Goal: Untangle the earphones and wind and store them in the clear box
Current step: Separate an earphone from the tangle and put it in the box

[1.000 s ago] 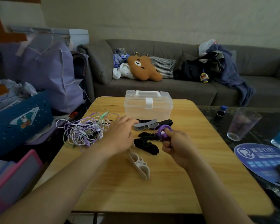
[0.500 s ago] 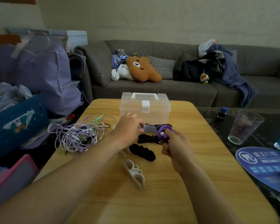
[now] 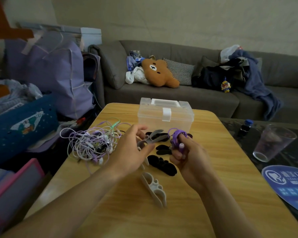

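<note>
Earphones (image 3: 176,136), wound into a purple coil, sit pinched in the right hand (image 3: 187,157) so the loops cannot spring apart, while the left hand (image 3: 129,152) holds a grey tie (image 3: 151,137) ready, short of the closed clear box (image 3: 165,115).

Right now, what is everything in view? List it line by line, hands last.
Box: one, clear, lid closed, far side of table.
Tangled earphones: one heap, purple and white, table's left.
Coil: one, purple, wound on right hand's fingers.
Grey winder: one, at left fingertips.
White winder: one, table centre.
Black pieces: several, between the hands.
Table: one, wood.
Glass: one, clear, right.
Sofa: one, grey, behind.
Bear: one, brown, on sofa.
Left hand: holds grey winder.
Right hand: holds coil.
</note>
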Demonstrator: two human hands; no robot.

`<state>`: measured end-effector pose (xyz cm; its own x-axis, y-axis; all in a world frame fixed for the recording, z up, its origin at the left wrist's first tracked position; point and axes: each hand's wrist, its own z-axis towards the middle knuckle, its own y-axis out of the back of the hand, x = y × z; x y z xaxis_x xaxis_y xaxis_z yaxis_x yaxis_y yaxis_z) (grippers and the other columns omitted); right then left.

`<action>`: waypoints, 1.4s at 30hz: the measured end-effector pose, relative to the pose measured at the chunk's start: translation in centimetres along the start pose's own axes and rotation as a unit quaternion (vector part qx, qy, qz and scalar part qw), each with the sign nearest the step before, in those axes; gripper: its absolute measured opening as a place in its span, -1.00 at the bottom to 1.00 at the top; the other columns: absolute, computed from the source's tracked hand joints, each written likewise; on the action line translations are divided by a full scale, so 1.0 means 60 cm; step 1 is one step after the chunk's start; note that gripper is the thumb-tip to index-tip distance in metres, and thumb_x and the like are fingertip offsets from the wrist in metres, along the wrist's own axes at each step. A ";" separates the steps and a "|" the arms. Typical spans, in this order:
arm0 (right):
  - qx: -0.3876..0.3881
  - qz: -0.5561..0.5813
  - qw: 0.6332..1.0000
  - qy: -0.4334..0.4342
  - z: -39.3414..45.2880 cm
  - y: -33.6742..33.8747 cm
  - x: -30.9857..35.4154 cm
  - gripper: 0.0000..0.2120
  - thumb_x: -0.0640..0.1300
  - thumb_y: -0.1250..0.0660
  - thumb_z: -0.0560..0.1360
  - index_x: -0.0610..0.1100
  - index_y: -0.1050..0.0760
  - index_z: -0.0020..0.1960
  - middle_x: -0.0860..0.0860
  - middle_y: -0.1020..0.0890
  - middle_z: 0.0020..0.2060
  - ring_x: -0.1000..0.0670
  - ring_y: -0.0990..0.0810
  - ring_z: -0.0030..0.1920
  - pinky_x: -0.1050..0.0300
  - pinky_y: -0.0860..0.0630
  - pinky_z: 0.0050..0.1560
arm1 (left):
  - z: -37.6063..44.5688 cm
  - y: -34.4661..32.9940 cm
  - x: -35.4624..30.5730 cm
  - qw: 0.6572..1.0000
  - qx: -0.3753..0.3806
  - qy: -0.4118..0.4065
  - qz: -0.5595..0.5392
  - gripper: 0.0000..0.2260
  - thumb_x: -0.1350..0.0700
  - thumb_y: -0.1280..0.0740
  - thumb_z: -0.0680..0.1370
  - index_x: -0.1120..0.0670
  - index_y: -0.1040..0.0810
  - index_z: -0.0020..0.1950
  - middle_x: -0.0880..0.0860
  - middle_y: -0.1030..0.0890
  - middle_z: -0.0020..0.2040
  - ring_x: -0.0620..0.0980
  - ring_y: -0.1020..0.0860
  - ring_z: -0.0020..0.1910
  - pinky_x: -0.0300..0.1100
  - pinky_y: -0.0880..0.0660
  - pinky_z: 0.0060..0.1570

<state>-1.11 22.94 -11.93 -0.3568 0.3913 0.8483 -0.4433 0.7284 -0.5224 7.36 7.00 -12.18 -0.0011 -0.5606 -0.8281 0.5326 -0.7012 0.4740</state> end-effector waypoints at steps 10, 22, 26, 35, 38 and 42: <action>0.028 0.085 0.991 -0.103 -0.002 -0.024 -0.017 -0.84 -0.17 -0.16 0.64 -0.22 -0.42 -0.05 0.01 -0.35 -0.43 0.11 -0.19 -0.47 0.27 -0.19 -0.51 | -0.019 -0.005 -0.005 0.993 -0.063 -0.066 -0.078 -0.65 0.27 -0.44 0.53 -0.06 -0.54 0.22 -0.17 -0.58 0.10 -0.27 -0.59 0.07 -0.38 -0.53 0.00; 0.047 0.036 0.997 -0.044 -0.004 -0.014 -0.003 -0.74 -0.20 -0.14 0.65 -0.24 -0.58 -0.06 -0.03 -0.33 -0.31 0.11 -0.19 -0.48 0.25 -0.19 -0.50 | -0.020 -0.001 -0.011 0.988 -0.023 -0.064 -0.141 -0.57 0.39 -0.44 0.49 -0.04 -0.55 0.22 -0.15 -0.62 0.08 -0.32 -0.59 0.06 -0.44 -0.50 0.02; 0.040 -0.064 0.996 -0.038 -0.008 -0.008 -0.002 -0.76 -0.21 -0.10 0.68 -0.27 -0.52 0.07 -0.04 -0.34 -0.34 0.09 -0.23 -0.45 0.24 -0.20 -0.46 | -0.019 0.004 -0.012 0.990 0.005 -0.070 -0.121 -0.61 0.36 -0.46 0.48 -0.02 -0.57 0.19 -0.16 -0.63 0.02 -0.28 -0.61 0.02 -0.43 -0.50 0.01; 0.024 -0.107 0.993 -0.036 -0.009 -0.003 0.009 -0.75 -0.22 -0.11 0.67 -0.27 -0.54 0.03 -0.06 -0.35 -0.35 0.09 -0.24 -0.46 0.23 -0.19 -0.46 | -0.013 0.015 -0.001 0.994 0.064 -0.088 -0.003 -0.56 0.35 -0.40 0.49 0.01 -0.57 0.32 -0.27 -0.49 0.03 -0.31 -0.52 0.02 -0.51 -0.40 -0.01; 0.035 -0.159 0.985 -0.063 -0.012 0.000 0.009 -0.76 -0.21 -0.12 0.68 -0.29 -0.54 0.08 -0.02 -0.37 -0.41 0.09 -0.25 -0.47 0.22 -0.20 -0.44 | -0.013 0.015 0.000 0.993 0.082 -0.085 0.007 -0.53 0.32 -0.42 0.50 -0.06 -0.56 0.34 -0.23 -0.52 0.06 -0.26 -0.53 0.03 -0.48 -0.42 -0.01; 0.032 -0.160 0.981 -0.102 -0.010 -0.002 0.006 -0.78 -0.22 -0.12 0.66 -0.29 -0.49 -0.03 -0.02 -0.33 -0.44 0.07 -0.19 -0.47 0.21 -0.16 -0.48 | -0.015 0.018 -0.001 0.991 0.111 -0.077 -0.006 -0.52 0.32 -0.43 0.49 -0.12 -0.55 0.32 -0.18 -0.58 0.13 -0.25 -0.56 0.09 -0.34 -0.51 0.10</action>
<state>-0.71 23.35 -11.52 -0.3462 0.0232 0.9379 -0.6072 0.7565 -0.2429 8.69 6.66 -11.89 -0.1437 -0.6007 -0.7864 0.3331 -0.7777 0.5332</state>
